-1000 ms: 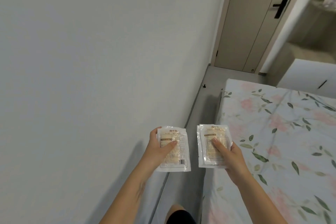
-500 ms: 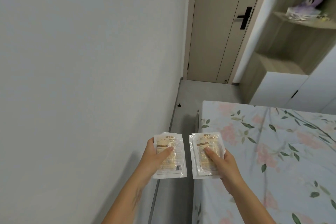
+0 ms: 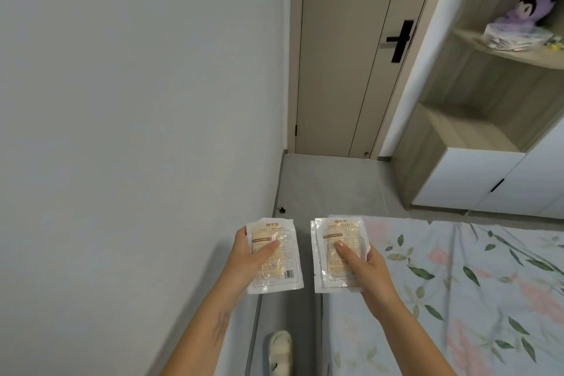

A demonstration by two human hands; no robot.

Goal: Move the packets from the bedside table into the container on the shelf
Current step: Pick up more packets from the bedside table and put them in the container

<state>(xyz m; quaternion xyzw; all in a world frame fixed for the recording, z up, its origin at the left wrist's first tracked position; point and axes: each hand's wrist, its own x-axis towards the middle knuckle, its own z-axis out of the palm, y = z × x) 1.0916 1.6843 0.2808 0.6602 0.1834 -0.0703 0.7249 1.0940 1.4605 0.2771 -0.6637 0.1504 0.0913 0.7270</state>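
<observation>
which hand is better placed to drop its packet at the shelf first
Probably the right. The right hand grips its packet on the side nearer the shelf unit, up ahead to the right. The left hand with its packet is by the wall and would reach across.

Plush toy (image 3: 524, 7), door (image 3: 345, 52), floral bed (image 3: 457, 299)

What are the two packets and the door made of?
Both packets, the left packet and the right packet, look like thin glossy plastic: see-through edges, shiny glare. The door looks like smooth matte wood or laminate, beige; which one is unclear.
</observation>
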